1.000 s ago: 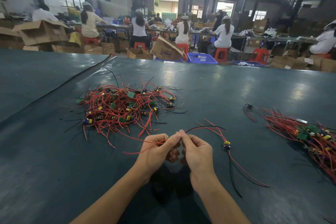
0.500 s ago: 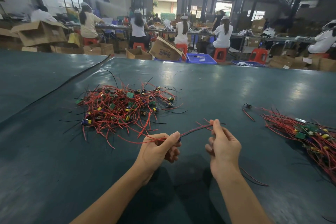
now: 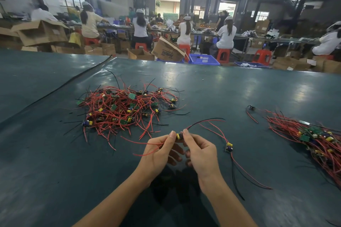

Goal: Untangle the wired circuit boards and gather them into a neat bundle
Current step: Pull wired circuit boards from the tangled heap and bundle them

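A tangled heap of small circuit boards (image 3: 125,110) with red and black wires lies at the centre left of the table. A straighter bundle of boards (image 3: 317,140) lies at the right edge. My left hand (image 3: 158,151) and my right hand (image 3: 200,150) meet in front of me and together pinch one small board (image 3: 179,136) between their fingertips. Red wires trail from it to the left, and red and black wires arc to the right. A second small board (image 3: 229,147) lies on the table just right of my right hand, its wires running toward me.
The dark green table (image 3: 221,88) stretches far ahead, with a black cable (image 3: 73,81) along a seam at the left. One loose board with red wire (image 3: 251,108) lies near the right bundle. Beyond the far edge, several seated people, cardboard boxes (image 3: 167,49) and blue crates (image 3: 203,59).
My right hand, held apart to the right half a second ago, has come back to my left hand. Both now pinch a small board instead of a wire stretched between them.
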A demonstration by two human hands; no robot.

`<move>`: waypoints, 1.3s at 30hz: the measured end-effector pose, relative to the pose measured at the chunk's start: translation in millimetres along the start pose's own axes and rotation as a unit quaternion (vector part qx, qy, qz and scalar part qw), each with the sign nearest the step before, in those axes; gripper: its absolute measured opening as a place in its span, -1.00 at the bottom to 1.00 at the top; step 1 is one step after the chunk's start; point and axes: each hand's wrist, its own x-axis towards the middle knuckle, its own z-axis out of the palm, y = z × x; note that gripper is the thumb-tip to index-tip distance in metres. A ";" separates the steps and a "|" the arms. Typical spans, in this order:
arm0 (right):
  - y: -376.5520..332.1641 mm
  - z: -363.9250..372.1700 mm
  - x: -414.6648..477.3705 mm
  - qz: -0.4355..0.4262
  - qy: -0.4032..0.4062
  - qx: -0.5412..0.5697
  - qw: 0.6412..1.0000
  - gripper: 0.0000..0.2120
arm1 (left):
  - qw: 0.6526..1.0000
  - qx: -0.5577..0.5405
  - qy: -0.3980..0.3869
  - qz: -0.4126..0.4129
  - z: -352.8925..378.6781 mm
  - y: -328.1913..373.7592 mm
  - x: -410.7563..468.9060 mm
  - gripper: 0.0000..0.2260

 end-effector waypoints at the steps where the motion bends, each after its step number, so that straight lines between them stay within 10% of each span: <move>1: -0.3 -0.2 -1.0 -0.011 0.006 -0.018 1.000 -0.71 | 1.000 0.001 0.001 -0.004 0.3 -0.3 0.0 -0.63; 5: 9.0 -5.0 -4.2 -0.226 0.108 -0.289 0.924 -0.66 | 1.000 0.003 0.002 0.013 -0.2 -1.4 2.2 -0.58; 11: 5.9 -4.4 -7.9 -0.487 0.069 -0.334 0.804 -0.84 | 0.999 0.018 -0.016 0.037 -5.5 -1.2 4.2 -0.54; 16: 10.5 -10.2 -8.2 -0.371 -0.042 -0.462 0.805 -0.67 | 1.000 -0.008 0.002 -0.007 -6.9 -1.7 4.6 -0.53; 21: 0.8 -18.7 -2.2 -0.316 0.086 -0.458 0.826 -0.79 | 0.995 0.085 0.030 0.030 -22.4 -0.1 9.2 -0.72; 27: -5.1 -49.7 14.3 -0.112 0.187 -0.564 0.797 -0.81 | 0.846 0.487 0.147 0.161 -62.9 -9.5 18.8 -0.81; 33: -0.9 -59.4 18.5 -0.084 0.177 -0.649 0.736 -0.73 | 0.802 0.536 0.200 0.170 -63.4 -12.6 22.0 -0.59; 39: 5.9 -48.9 16.5 -0.131 0.145 -0.610 0.768 -0.58 | 0.806 0.587 0.073 0.026 -71.3 -22.6 28.1 -0.51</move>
